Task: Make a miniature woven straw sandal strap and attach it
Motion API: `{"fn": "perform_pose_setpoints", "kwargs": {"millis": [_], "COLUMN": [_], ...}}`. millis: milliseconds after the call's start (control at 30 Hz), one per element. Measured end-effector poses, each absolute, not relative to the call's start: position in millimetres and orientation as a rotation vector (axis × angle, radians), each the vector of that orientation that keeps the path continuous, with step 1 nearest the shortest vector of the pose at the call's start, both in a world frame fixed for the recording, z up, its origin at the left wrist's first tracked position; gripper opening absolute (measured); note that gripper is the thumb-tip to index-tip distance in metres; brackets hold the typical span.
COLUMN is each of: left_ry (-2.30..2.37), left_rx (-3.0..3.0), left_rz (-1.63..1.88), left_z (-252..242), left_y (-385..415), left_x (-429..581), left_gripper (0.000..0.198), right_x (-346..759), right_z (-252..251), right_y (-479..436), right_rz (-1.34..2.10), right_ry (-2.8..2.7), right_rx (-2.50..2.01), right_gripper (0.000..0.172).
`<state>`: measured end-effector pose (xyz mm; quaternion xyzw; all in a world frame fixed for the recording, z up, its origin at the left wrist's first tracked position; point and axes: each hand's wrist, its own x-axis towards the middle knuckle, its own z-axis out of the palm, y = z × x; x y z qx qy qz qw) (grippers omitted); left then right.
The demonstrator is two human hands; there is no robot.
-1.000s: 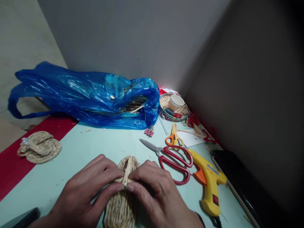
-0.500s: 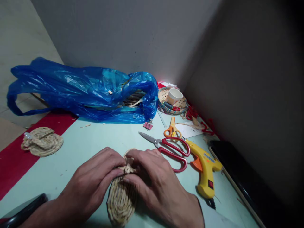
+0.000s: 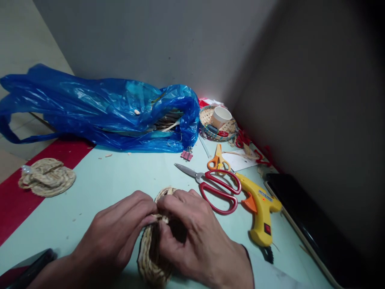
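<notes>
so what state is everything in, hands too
Woven piece, held, partly hidden
Left hand, pinching woven piece
Right hand, pinching woven piece
Second woven piece, lying unheld
Red-handled scissors, lying, blades closed
Orange scissors, lying, blades look closed
Glue gun, on its side, red light showing
Blue bag, lying, mouth open
Basket, upright, holding small things

Rough fibre, glossy plastic
By the near edge of the tabletop, a rough, matt plant-fibre coil; along its far edge, a glossy plastic bag; toward its right edge, metal-bladed scissors, smooth plastic glue gun.
</notes>
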<state>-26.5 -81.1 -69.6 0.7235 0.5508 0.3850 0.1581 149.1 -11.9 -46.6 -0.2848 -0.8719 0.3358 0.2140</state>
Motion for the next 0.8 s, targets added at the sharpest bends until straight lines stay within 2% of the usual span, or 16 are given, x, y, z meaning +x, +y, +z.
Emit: {"fn": "perform_pose_setpoints", "kwargs": {"millis": [233, 367, 500, 633, 733, 800], "left_ry": [1.565, 1.546, 1.551, 1.636, 1.787, 1.801], "left_rx": [2.053, 2.079, 2.131, 2.184, 1.919, 1.621], "left_rz": [1.112, 1.088, 1.049, 1.046, 1.140, 1.193], "left_z": [-71, -71, -69, -68, -67, -66], "left_y": [-80, -80, -80, -78, -74, -71], "left_x": [-31, -34, -36, -41, -43, -44], "left_gripper": [0.020, 0.022, 0.023, 0.022, 0.017, 0.023], "right_x": [153, 164, 176, 177, 173, 172], "right_z": [-48, -41, -30, -28, -32, -36], "right_y": [-10, -9, -9, -8, -7, -6], "right_rz": [1.028, 1.125, 1.011, 1.102, 1.114, 1.050], "right_ry": [-2.361, -2.311, -2.404, -2.596, -2.515, -2.412], "right_rx": [-0.760, -0.897, -1.057, -1.004, -0.892, -0.878], "right_gripper": [0.005, 0.014, 0.019, 0.007, 0.010, 0.011]}}
